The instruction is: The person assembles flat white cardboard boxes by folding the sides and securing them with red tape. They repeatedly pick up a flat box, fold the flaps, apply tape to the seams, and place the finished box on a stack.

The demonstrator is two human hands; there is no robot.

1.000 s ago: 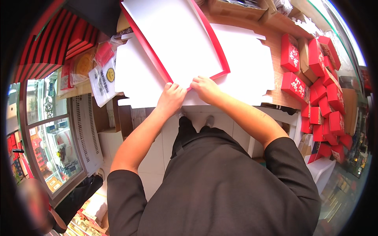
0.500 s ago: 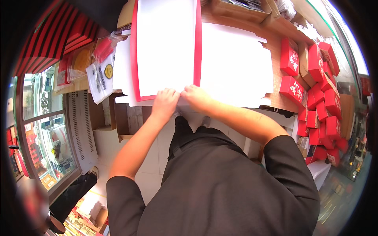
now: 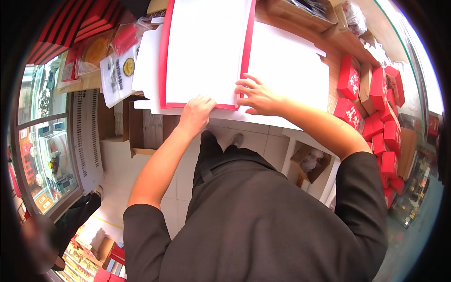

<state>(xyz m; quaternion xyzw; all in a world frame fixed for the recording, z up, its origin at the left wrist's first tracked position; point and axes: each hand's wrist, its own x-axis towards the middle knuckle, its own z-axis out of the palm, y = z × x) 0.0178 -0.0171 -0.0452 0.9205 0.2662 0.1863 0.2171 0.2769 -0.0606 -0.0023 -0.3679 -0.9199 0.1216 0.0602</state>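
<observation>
A long white sheet with red borders lies on top of wide white flat cardboard with notched edges. My left hand is closed at the sheet's near edge, its fingers together over the red strip; the thumb is hidden. At the near right corner, my right hand is open, fingers spread and tips at the red right border. It grips nothing.
Red boxes with white print pile up at the right, beside a glass pane. Cardboard trays stand at the back. A printed white bag lies at the left. Another person's dark-clothed leg shows at lower left.
My right hand has moved from the middle of the near edge to the right corner, letting go and spreading its fingers. The sheet's near right corner now shows red along its edge.
</observation>
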